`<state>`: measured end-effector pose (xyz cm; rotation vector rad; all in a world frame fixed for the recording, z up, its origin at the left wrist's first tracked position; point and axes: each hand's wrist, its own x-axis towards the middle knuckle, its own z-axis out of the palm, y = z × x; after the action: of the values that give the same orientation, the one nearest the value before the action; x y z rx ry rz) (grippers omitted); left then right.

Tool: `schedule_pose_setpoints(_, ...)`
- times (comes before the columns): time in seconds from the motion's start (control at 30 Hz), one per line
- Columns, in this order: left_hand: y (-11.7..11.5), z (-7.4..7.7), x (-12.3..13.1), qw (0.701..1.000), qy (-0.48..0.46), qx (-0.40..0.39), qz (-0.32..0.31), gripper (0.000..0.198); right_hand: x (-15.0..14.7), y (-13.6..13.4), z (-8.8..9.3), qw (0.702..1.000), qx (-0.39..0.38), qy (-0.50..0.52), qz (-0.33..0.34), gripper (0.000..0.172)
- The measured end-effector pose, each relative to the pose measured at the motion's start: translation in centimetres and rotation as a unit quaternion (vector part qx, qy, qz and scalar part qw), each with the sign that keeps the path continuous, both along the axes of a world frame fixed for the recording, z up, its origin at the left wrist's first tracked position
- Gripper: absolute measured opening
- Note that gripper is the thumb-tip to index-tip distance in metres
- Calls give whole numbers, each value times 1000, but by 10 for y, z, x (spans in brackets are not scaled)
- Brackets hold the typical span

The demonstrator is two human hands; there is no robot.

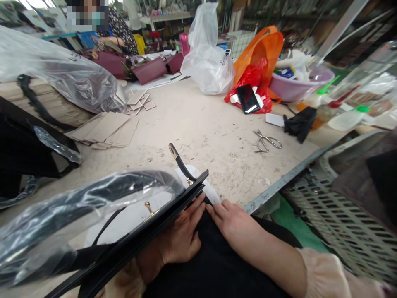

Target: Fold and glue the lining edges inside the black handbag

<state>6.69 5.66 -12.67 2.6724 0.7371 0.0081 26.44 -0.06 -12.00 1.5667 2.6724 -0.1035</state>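
A black handbag point(167, 215) with gold-coloured fittings leans diagonally across the near edge of the table, its handle point(149, 180) wrapped in clear plastic. My left hand point(181, 236) is pressed to the bag's near side, with fingers fairly straight towards its right end and the thumb apart; the bag hides part of this hand. Close beside those fingertips, my right hand point(231, 219) has bent fingers closed on dark material at that end of the bag. A short strap point(182, 165) with a metal tip sticks up beyond the bag. White sheet material point(212, 190) shows beneath it.
Scissors point(267, 140) and a phone point(248, 99) lie to the right, near an orange bag point(260, 49) and a purple basin point(300, 85). Cardboard pieces point(107, 128) are at left. A plastic crate point(347, 223) stands beside the table. Another person point(120, 31) is across the table.
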Motion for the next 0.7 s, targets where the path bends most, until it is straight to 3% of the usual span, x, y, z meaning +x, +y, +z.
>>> schedule_pose_setpoints(0.2, 3, -2, 1, 1000, -18, -19, 7, 74, -9, 1, -8, 999, 0, 16, -34, 39)
schedule_pose_setpoints(0.37, 10, -2, 5, 1000, -25, -12, 10, 73, -8, 11, -7, 996, -49, 13, -72, 42)
schedule_pose_setpoints(0.53, 11, -3, 3, 999, -44, -1, 6, 64, 17, 13, 1, 973, -123, 188, -57, 44)
schedule_pose_setpoints(0.7, 10, -3, -1, 997, -67, 45, 23, 55, 31, -8, 2, 958, -94, 268, -40, 43)
